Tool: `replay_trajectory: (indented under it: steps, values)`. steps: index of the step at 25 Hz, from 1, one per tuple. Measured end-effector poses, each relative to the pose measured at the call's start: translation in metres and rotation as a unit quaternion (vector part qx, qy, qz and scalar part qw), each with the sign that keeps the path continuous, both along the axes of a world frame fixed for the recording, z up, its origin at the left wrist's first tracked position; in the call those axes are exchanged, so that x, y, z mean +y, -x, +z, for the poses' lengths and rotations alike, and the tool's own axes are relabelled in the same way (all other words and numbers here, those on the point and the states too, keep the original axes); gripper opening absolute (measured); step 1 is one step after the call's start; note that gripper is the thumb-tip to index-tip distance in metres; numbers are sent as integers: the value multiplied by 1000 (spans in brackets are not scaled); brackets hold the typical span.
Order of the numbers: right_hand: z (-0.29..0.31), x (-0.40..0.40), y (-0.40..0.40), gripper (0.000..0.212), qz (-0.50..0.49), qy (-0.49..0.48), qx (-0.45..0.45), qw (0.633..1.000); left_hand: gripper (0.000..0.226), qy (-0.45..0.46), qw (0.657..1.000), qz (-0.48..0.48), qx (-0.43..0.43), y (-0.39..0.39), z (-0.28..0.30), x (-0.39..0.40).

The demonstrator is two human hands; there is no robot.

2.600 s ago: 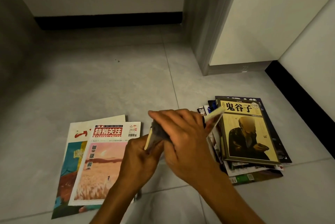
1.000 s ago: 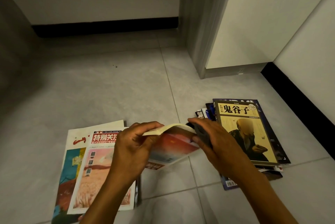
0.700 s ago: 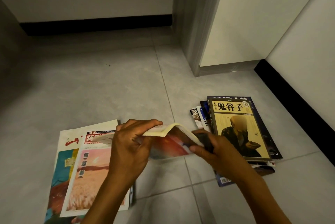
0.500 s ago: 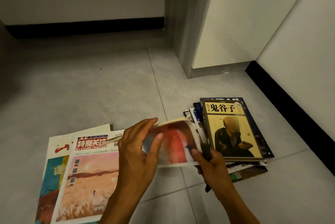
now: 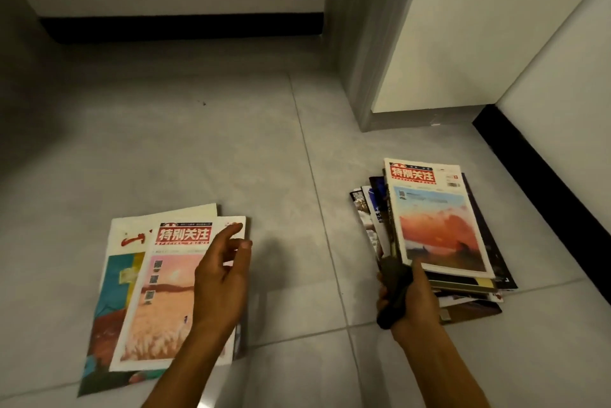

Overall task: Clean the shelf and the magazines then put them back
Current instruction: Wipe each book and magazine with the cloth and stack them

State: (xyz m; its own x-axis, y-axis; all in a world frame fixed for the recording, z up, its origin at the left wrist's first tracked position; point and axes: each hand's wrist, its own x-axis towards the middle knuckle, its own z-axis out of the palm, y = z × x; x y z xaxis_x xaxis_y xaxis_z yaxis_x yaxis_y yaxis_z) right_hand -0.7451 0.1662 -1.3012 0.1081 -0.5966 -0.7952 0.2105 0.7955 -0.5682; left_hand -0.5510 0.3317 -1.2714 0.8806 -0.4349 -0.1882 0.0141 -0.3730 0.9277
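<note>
Two groups of magazines lie on the grey tiled floor. At the left, a pink-covered magazine (image 5: 165, 295) lies on top of a larger colourful one (image 5: 109, 292). My left hand (image 5: 221, 278) hovers over its right edge with relaxed fingers, holding nothing. At the right stands a taller pile (image 5: 463, 288), topped by a magazine with an orange sunset cover (image 5: 436, 226). My right hand (image 5: 406, 298) grips a dark grey cloth (image 5: 393, 288) at the pile's near left corner, thumb resting on the top magazine's edge.
A grey door frame (image 5: 360, 54) and a white door stand behind the pile. A black skirting board (image 5: 542, 173) runs along the right wall, another along the back wall (image 5: 182, 27). Bare floor tiles (image 5: 205, 150) stretch between and beyond the two groups.
The sunset-cover magazine left my hands and now lies flat on top of the right pile, covering the yellow-brown one. My left hand let go and moved over the left magazines.
</note>
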Motion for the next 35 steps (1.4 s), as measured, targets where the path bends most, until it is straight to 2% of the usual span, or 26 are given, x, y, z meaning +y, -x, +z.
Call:
replay_trajectory:
  steps: [3,5,6,7,8,9,11,13,15,17,19,23,25,28,30,31,32,33,34,35]
  values:
    - [-9,37,-15,44,93,-38,-5,995,33,-172,979,103,-29,-32,-26,39]
    - [-21,59,-33,39,142,-76,4,987,46,-373,923,95,-28,-50,-41,74]
    - [-26,68,-42,37,164,-81,11,983,57,-445,892,82,-19,-56,-49,89]
    - [-32,76,-51,36,187,-79,17,979,67,-472,878,82,-4,-58,-52,99]
    - [-35,83,-57,35,206,-72,24,976,72,-470,879,84,0,-59,-53,105]
    - [-39,88,-63,34,225,-58,32,972,71,-434,896,88,-7,-63,-55,108]
    - [-42,85,-65,35,227,-14,50,973,51,-300,949,97,22,-61,-50,107]
    - [-41,65,-61,38,175,36,45,983,24,-185,971,144,45,-54,-38,100]
    - [-42,35,-47,42,91,72,32,993,14,-107,974,193,49,-52,-37,98]
    - [-44,15,-34,43,46,84,44,994,15,-99,984,140,51,-44,-40,89]
    - [-45,15,-29,45,48,77,63,994,21,-52,989,87,106,-27,-34,72]
    - [-33,38,-43,44,75,87,60,992,24,-54,978,-26,201,13,-37,27]
    - [-17,42,-50,41,92,105,58,988,26,-63,980,-31,187,26,-48,15]
    - [6,47,-58,28,173,164,60,969,19,-90,991,-6,97,28,-55,14]
    - [6,48,-65,23,234,262,79,933,20,-101,992,-28,76,22,-62,22]
    - [0,44,-67,22,266,335,117,896,22,-113,989,-53,75,21,-67,25]
    - [-12,39,-68,23,309,421,183,833,22,-136,984,-85,78,24,-74,28]
    - [-28,34,-66,27,355,496,251,752,23,-160,977,-120,74,28,-77,29]
    - [-48,32,-64,31,399,535,314,676,27,-182,971,-143,55,34,-81,30]
    - [-67,39,-64,39,436,536,371,620,32,-202,965,-162,33,42,-83,30]
